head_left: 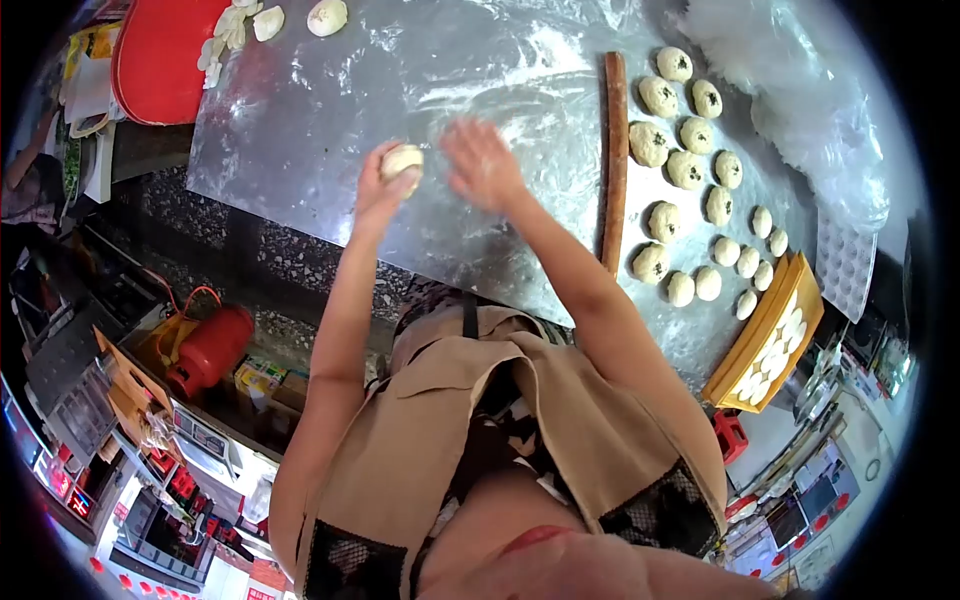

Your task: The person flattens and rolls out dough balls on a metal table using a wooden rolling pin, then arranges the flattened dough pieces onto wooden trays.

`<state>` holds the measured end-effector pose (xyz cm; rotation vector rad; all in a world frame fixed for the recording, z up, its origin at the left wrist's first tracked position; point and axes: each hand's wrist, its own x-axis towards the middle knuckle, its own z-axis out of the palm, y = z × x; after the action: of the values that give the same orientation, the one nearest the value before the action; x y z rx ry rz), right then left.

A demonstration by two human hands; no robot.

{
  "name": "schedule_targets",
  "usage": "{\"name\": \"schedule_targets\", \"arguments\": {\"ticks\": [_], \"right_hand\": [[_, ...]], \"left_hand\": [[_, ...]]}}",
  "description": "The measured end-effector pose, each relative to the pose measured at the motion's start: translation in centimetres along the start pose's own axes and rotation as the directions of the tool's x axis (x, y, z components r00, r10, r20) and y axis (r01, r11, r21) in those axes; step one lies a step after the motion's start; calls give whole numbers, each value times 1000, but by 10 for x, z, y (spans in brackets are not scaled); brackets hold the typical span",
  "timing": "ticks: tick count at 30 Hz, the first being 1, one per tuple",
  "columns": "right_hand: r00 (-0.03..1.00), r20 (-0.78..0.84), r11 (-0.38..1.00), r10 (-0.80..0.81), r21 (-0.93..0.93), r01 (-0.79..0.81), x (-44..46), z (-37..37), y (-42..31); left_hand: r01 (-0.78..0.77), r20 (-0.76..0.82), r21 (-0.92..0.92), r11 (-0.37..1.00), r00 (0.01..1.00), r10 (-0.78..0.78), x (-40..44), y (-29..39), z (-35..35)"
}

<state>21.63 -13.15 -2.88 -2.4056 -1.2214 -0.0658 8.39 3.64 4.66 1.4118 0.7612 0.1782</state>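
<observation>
My left hand (374, 190) is closed round a pale ball of dough (402, 157), held over the metal work table (330, 130). Just to the right of it is my right hand (484, 168), blurred by motion, with its fingers apart and nothing visible in them. A long wooden rolling pin (614, 150) lies on the table to the right of that hand. At the far left edge of the table sit another dough ball (327, 17) and a smaller lump of dough (268, 23).
Several dough rounds with dark specks on top (685, 170) and smaller plain ones (708, 283) lie beyond the rolling pin. A yellow tray (725, 385) of white pieces stands at the right. Clear plastic sheeting (800, 100) and a red basin (165, 60) flank the table.
</observation>
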Motion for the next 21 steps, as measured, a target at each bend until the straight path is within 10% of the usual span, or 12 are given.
{"name": "schedule_targets", "arguments": {"ticks": [2,4,6,9,14,21], "right_hand": [[936,143,908,-322,326,262,-43,-13,-18],[996,80,934,-34,357,3,-83,-45,-16],[952,-116,959,282,42,-279,-116,-69,1],[837,-326,851,440,-147,-504,-130,-105,47],[714,-133,717,687,-35,-697,-143,-110,86],[692,-167,700,702,-21,-714,-136,-114,82]], "left_hand": [[-94,57,156,983,995,86,3,10,23],[-190,124,295,937,979,159,8,13,49],[-519,270,599,609,848,457,9,13,73],[-593,511,684,425,805,301,30,-14,86],[-430,111,657,620,868,484,71,-6,114],[-186,104,943,274,952,288,79,-17,145]]}}
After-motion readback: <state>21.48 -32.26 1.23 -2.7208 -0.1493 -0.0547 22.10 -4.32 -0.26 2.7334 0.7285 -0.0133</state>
